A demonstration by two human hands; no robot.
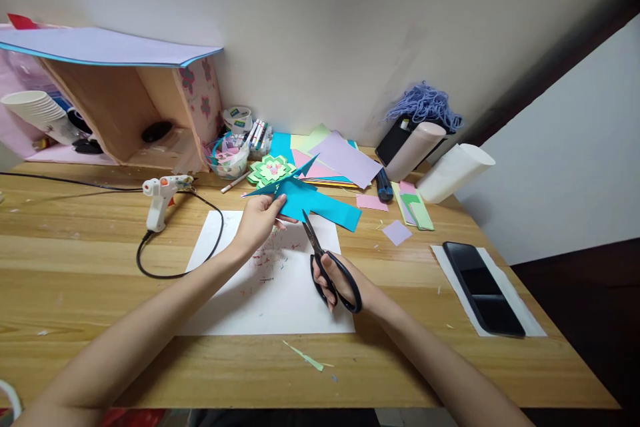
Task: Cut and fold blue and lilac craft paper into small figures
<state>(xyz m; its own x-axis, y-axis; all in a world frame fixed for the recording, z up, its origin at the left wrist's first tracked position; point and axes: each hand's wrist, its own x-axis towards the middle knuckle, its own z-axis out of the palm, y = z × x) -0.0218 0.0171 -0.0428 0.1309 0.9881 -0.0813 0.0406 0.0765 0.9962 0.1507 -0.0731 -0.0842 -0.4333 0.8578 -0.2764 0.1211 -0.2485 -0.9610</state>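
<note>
Blue paper (300, 199), folded and partly cut into strips and points, is pinched in my left hand (257, 220) above a white sheet (235, 310). My right hand (333, 277) is closed round the black handles of a pair of scissors (315, 240). The blades point up and touch or nearly touch the lower edge of the blue paper; whether they are cutting it I cannot tell. Just behind the paper lies a layered green paper flower (273, 171) with a pink middle.
A white glue gun (160, 200) with a looping black cord lies at left. Coloured paper sheets (345, 157), a bowl of scraps (227, 157) and markers (260, 135) are at the back. A phone (483, 287) rests at right, near a white paper roll (453, 173). Small offcuts (305, 355) lie in front.
</note>
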